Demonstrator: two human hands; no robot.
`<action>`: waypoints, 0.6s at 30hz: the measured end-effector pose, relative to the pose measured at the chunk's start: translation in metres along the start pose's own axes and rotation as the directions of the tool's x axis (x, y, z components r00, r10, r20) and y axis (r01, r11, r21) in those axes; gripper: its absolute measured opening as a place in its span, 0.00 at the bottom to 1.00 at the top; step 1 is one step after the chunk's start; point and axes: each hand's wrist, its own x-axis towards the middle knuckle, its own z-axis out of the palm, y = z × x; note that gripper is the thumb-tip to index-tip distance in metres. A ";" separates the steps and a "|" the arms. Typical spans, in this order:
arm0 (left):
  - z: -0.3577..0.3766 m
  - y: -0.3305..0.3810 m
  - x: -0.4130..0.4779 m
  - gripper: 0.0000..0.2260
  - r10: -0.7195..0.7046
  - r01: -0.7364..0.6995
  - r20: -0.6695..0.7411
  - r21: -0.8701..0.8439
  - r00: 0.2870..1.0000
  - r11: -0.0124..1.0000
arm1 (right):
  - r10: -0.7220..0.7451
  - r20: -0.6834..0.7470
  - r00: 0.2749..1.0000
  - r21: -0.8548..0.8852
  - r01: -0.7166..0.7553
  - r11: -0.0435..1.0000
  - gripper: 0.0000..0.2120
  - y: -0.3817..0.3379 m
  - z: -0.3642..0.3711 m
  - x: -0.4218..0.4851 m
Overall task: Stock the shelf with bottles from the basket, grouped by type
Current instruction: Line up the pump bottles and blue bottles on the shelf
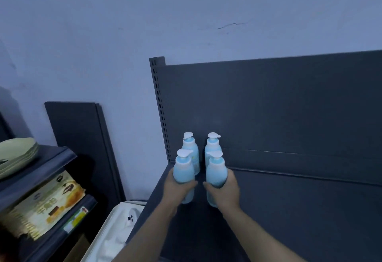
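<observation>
So the dark grey metal shelf fills most of the right side, with a second dark rack off to the left holding stacked pale green plates. At the shelf's left end, two light blue pump bottles with white tops stand at the back. Just in front, the left hand is wrapped round a third blue bottle, and the right hand grips a fourth blue bottle. Can't tell if those two touch the shelf.
</observation>
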 end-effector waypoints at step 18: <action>0.003 -0.026 0.059 0.24 -0.034 0.043 0.171 -0.046 0.985 0.998 | -0.037 -0.117 0.993 -0.039 0.033 0.999 0.27 0.014 0.034 0.033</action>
